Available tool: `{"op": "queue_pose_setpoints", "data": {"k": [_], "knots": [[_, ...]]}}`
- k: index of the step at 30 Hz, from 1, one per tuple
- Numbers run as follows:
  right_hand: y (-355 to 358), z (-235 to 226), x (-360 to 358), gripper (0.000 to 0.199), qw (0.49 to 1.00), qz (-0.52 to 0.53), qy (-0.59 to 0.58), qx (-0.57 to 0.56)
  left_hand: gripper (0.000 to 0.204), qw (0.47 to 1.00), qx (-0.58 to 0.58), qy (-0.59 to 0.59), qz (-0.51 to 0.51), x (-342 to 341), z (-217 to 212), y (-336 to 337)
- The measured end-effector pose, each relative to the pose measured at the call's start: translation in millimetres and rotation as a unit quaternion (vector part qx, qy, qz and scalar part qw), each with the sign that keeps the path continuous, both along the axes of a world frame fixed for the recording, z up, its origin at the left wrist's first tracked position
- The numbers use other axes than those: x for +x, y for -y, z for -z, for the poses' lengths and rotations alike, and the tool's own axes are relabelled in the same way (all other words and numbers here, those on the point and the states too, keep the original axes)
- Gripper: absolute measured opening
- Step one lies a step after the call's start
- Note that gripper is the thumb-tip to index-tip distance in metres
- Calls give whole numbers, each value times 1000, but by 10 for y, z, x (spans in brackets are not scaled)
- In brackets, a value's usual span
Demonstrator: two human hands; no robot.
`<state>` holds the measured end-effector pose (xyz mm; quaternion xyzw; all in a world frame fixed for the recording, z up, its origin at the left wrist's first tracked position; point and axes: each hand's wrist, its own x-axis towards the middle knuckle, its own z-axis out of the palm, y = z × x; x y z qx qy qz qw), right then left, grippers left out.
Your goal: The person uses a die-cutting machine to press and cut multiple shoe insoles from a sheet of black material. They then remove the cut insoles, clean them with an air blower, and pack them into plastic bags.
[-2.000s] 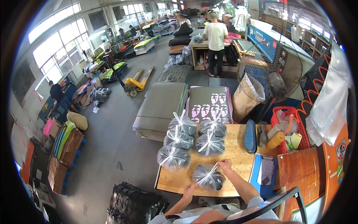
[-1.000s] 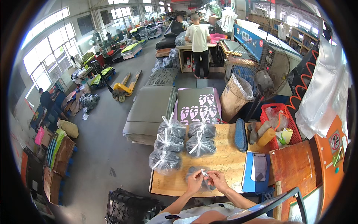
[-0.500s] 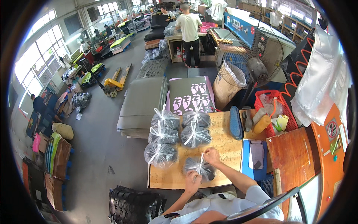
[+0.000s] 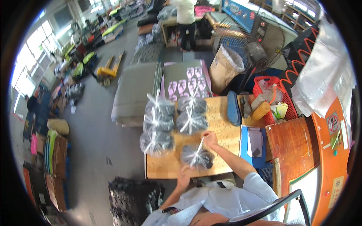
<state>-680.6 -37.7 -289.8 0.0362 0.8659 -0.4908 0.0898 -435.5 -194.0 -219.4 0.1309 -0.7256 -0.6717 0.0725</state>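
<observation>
A clear plastic bag with dark contents stands near the front edge of the wooden table. My right hand is closed on the bag's gathered neck and pulls it up and to the right. My left hand is low at the bag's near left side, over the table edge. Its fingers are blurred, so whether they grip the plastic is unclear. Several similar knotted bags with dark contents stand in two columns farther back on the left of the table.
At the table's right are a blue shoe sole, an orange-yellow bottle, a red basket and a clipboard. Grey sheets are stacked beyond. A fan stands behind; a black bundle sits at lower left.
The whole view has shifted, so the scene sits higher in it. My left hand has drawn left and down from the bag's neck; my right hand still holds the neck.
</observation>
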Motion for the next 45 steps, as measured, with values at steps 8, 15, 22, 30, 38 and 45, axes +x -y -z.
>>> {"op": "queue_pose_setpoints", "data": {"k": [8,15,22,30,38,45], "knots": [[-273,100,31,25,995,-19,11,95,18,932,344,39,-107,46,68,-62],[-158,-578,303,12,972,-45,39,-228,17,935,335,27,-110,-187,-215,-99],[-93,-1420,674,27,952,-252,-160,65,37,992,-121,-8,29,-773,-521,-317],[-873,-772,1036,93,980,-175,91,-16,17,982,138,71,106,-869,-490,-166],[-529,162,1583,109,994,-105,-2,8,14,981,182,60,43,-1112,-599,-129],[-139,-34,734,70,984,-110,86,115,17,981,193,-13,27,-1587,-505,227]]}}
